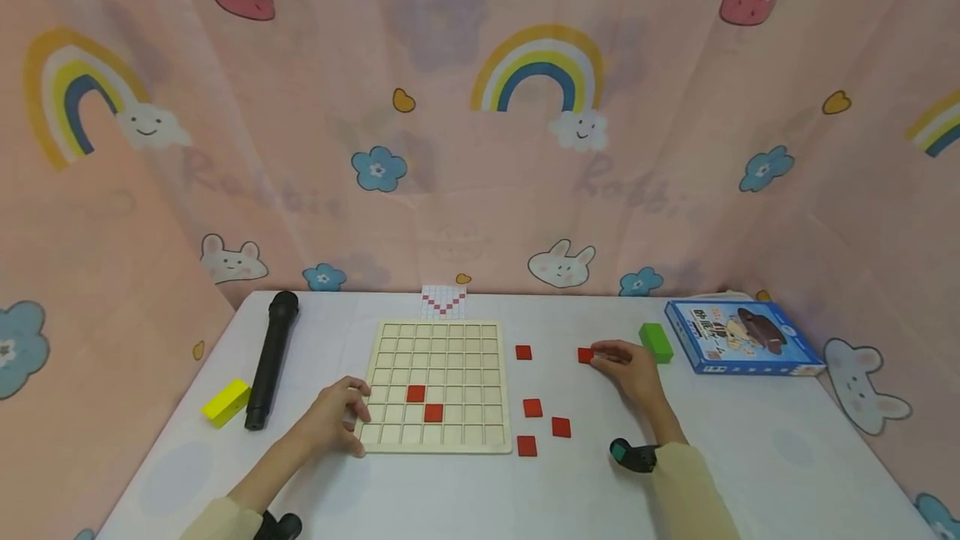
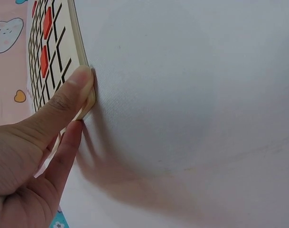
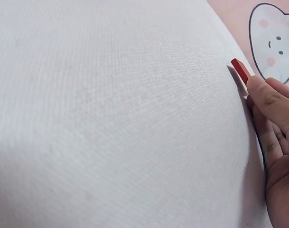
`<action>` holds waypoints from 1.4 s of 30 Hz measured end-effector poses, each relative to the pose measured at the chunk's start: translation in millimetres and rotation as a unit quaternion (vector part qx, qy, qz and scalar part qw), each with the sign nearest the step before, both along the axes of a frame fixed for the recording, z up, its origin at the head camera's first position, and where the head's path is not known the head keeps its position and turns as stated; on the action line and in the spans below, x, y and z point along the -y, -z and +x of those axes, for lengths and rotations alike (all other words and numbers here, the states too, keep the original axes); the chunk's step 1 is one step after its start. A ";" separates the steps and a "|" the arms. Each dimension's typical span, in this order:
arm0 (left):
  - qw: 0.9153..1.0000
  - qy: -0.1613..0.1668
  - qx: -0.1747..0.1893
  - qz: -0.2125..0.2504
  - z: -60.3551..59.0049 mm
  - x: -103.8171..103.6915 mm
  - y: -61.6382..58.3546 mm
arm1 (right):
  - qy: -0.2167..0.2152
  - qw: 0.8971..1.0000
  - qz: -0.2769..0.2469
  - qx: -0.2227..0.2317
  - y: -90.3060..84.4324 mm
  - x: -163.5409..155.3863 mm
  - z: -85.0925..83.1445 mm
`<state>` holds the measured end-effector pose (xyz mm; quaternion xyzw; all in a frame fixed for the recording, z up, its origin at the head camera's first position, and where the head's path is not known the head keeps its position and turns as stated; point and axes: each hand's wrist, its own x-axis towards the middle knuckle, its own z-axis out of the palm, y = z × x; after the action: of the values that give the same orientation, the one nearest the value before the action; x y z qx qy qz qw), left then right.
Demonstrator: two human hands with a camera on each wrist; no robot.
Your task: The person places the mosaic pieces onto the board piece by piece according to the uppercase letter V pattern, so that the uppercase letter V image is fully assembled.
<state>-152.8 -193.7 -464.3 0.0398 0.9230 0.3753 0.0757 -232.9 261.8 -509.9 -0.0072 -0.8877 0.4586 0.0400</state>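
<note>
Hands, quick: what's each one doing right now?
Left hand: fingers curled on the near-left corner of the wooden grid board, thumb pressing its edge.
Right hand: fingertips on a red tile on the table; a firm pinch cannot be told.

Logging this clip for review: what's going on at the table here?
A person is at a white table with a wooden grid board. The left hand grips the board's near left corner. The right hand touches a red tile lying on the table right of the board. Two red tiles already sit in the grid, and four more lie loose beside it.
</note>
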 end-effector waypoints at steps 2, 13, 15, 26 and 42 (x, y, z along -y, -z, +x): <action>1.000 0.005 -0.004 0.001 0.2 0.9 0.4 | 0.005 1.000 -0.008 0.001 0.0 -0.5 0.8; 1.000 0.014 -0.016 0.010 1.1 2.0 -1.2 | 0.031 0.998 -0.050 0.026 -2.1 1.6 1.0; 1.000 0.010 -0.015 0.010 1.7 1.5 -2.2 | 0.032 0.998 -0.054 0.030 -2.3 1.2 0.8; 1.000 0.006 -0.010 0.011 3.6 0.2 -4.0 | 0.031 0.997 -0.063 0.040 -1.1 -0.5 3.2; 1.000 0.008 -0.011 0.013 5.0 -0.5 -5.1 | 0.030 0.996 -0.075 0.036 -11.1 6.8 13.3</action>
<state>-147.8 -193.1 -459.2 0.0519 0.9186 0.3858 0.0675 -219.6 254.9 -498.8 -0.0534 -0.8509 0.5221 0.0216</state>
